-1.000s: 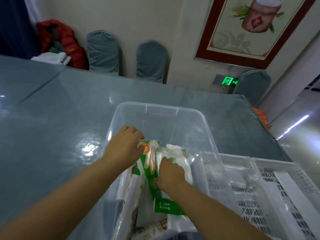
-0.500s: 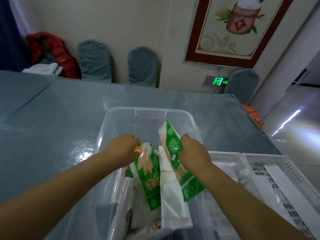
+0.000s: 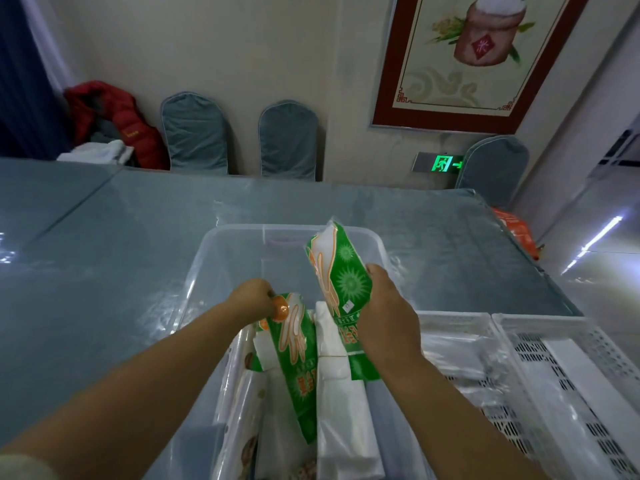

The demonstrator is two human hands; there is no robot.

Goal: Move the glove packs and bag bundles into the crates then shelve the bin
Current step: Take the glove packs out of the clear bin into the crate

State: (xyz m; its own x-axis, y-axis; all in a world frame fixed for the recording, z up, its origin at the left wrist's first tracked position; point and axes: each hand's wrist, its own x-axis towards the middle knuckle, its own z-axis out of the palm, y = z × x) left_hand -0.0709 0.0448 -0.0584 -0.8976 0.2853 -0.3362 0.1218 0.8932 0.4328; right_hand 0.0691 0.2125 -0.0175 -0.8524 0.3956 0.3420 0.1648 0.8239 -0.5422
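Observation:
A clear plastic bin point(image 3: 221, 244) stands on the table in front of me. My right hand point(image 3: 384, 317) grips a green and white glove pack point(image 3: 341, 271) and holds it upright above the bin's right side. My left hand point(image 3: 252, 297) pinches the top of a second green glove pack point(image 3: 294, 344) that hangs down into the bin. White bag bundles point(image 3: 337, 403) and other wrapped packs point(image 3: 239, 420) stand in the near end of the bin. Two white slatted crates point(image 3: 512, 393) sit to the bin's right.
The grey table point(image 3: 104, 254) is covered in glossy plastic film. Three grey-covered chairs point(image 3: 287, 140) stand by the far wall, with a red jacket point(image 3: 114, 116) at the left. A framed picture point(image 3: 478, 57) hangs on the wall.
My right hand has lifted its glove pack out of the bin and up toward the right. My left hand has raised the other glove pack by its top.

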